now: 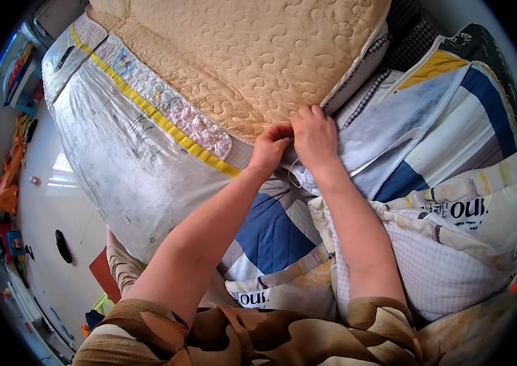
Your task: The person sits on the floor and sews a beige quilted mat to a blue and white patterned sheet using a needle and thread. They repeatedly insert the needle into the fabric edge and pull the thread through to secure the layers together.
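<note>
Both hands meet at the lower corner of a tan quilted bed pad (258, 55). My left hand (270, 148) pinches with thumb and fingertips bent inward, at gathered fabric. My right hand (315, 137) curls around fabric at the same spot, its knuckles up. The exact layer in each grip is hidden by the fingers. A thin white tie cord (293, 176) hangs in a loop just below them. Under the hands, a blue, white and grey patchwork quilt (277, 228) bunches up toward the grip. Its white lining (382, 119) lies folded over on the right.
A shiny pale cover with a yellow band (158, 119) drapes along the bed's left side. On the right lies a checked cover (451, 261) with printed lettering. Across the pale floor are a dark shoe (62, 247) and an orange plastic toy (6, 192).
</note>
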Demonstrator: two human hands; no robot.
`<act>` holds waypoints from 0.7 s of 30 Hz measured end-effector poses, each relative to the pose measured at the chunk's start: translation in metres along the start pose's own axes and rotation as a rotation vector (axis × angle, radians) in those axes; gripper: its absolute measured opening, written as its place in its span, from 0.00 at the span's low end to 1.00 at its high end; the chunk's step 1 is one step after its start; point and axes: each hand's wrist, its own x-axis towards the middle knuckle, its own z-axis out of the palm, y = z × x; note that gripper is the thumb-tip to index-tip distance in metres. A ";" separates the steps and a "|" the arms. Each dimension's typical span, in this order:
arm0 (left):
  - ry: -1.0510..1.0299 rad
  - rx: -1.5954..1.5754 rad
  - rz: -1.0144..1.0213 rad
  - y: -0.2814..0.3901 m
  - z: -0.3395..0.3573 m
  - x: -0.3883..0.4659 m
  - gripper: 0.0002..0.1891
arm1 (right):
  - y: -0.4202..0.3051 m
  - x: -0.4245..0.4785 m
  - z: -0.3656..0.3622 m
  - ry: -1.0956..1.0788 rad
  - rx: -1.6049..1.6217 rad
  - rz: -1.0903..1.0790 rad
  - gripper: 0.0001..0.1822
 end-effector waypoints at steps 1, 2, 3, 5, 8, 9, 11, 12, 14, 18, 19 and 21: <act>0.002 0.002 -0.011 0.000 0.001 0.000 0.15 | 0.000 0.000 0.001 0.002 -0.008 0.005 0.02; 0.005 0.003 -0.022 0.000 0.001 -0.001 0.15 | 0.001 0.000 0.000 0.035 0.051 -0.046 0.02; 0.008 0.007 -0.033 0.001 0.002 -0.002 0.16 | 0.002 0.001 0.000 0.069 0.112 -0.097 0.01; 0.036 0.008 -0.014 0.003 0.002 -0.002 0.16 | 0.002 0.003 -0.003 0.089 0.183 -0.166 0.02; 0.056 -0.005 -0.007 -0.001 0.000 -0.003 0.16 | -0.001 0.003 -0.006 0.056 0.218 -0.206 0.03; 0.053 -0.009 -0.007 -0.002 0.000 -0.003 0.16 | 0.000 0.003 -0.005 0.057 0.194 -0.192 0.03; 0.048 -0.006 -0.024 -0.003 -0.002 -0.002 0.15 | 0.002 0.002 -0.001 0.059 0.147 -0.163 0.03; 0.048 -0.003 -0.029 -0.003 -0.002 -0.002 0.15 | 0.001 0.002 -0.001 0.055 0.139 -0.140 0.04; 0.014 -0.045 -0.017 -0.006 -0.001 -0.001 0.13 | 0.001 0.001 0.000 0.046 0.124 -0.095 0.04; 0.052 -0.073 -0.036 -0.004 0.002 -0.002 0.13 | 0.001 0.000 0.002 0.014 0.066 -0.106 0.04; 0.070 -0.088 -0.036 -0.003 0.003 -0.003 0.12 | 0.002 0.001 0.001 0.030 0.107 -0.153 0.04; 0.109 -0.118 -0.038 0.001 0.005 -0.005 0.12 | 0.002 0.003 -0.001 0.066 0.161 -0.209 0.04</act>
